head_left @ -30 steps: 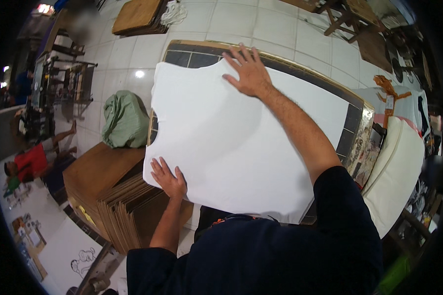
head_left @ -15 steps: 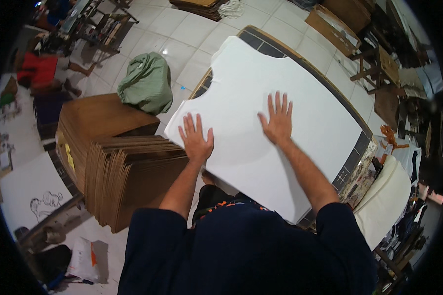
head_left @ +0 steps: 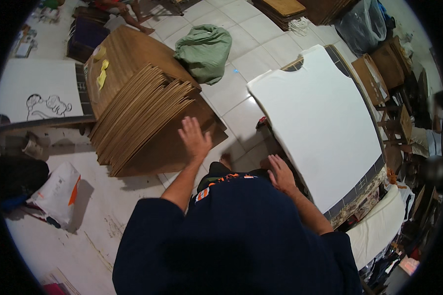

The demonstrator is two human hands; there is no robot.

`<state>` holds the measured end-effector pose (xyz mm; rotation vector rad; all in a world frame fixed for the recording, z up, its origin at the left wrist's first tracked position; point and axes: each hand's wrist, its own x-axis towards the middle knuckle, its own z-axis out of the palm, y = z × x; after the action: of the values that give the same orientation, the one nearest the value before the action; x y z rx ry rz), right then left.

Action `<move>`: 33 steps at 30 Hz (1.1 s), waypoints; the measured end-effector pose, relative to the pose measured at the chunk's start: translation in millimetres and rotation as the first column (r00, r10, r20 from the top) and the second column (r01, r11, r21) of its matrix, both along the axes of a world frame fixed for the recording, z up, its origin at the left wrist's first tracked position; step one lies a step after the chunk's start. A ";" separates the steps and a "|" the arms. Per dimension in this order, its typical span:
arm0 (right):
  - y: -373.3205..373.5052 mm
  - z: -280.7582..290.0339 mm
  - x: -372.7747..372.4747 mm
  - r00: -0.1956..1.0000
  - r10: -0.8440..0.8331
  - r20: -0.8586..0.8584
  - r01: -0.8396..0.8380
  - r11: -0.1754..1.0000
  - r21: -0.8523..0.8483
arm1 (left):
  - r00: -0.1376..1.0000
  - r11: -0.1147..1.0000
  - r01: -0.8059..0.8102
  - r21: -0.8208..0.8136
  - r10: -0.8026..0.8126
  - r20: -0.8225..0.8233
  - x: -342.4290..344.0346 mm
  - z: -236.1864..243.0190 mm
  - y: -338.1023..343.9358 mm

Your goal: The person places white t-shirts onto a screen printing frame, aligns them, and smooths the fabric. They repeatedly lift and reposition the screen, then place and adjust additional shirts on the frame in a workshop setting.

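Note:
A white fabric piece, with curved cut-outs like a shirt panel, lies flat on a dark, grid-marked table to my right. My right hand is beside the near-left edge of the fabric, fingers stretched out and holding nothing. Whether it touches that edge I cannot tell. On my left, thin brown boards lean together in a thick slanted stack. My left hand appears in front of the nearest board, empty, its fingers spread.
A green cloth sack stands on the tiled floor behind the boards. Far left, a white sheet with a line drawing lies on another table. Below it is a white bag. Cream fabric hangs at right. Part of another person shows at top.
Both hands have come off the white fabric. My view has turned left toward the boards, and my right hand has drawn back to the table's near edge.

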<state>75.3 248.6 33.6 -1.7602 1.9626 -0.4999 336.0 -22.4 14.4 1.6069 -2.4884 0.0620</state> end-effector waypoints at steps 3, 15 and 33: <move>6.2 -29.5 15.4 0.857 -0.408 0.313 0.348 0.908 0.232 | 0.983 0.984 -0.176 -0.022 0.177 0.054 103.7 13.5 -7.7; -17.6 -71.2 20.2 0.867 -0.492 0.074 0.365 0.730 0.578 | 0.980 0.934 -0.201 0.295 0.193 0.058 169.9 36.5 -2.6; -219.3 116.0 199.2 0.825 0.104 0.555 -0.235 0.957 0.170 | 0.776 0.690 0.484 0.538 -0.054 -0.628 -3.4 136.4 -142.9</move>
<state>274.5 29.3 149.7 -1.4272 1.3881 -0.6006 332.5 -165.3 150.8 1.0997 -2.2984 -1.3303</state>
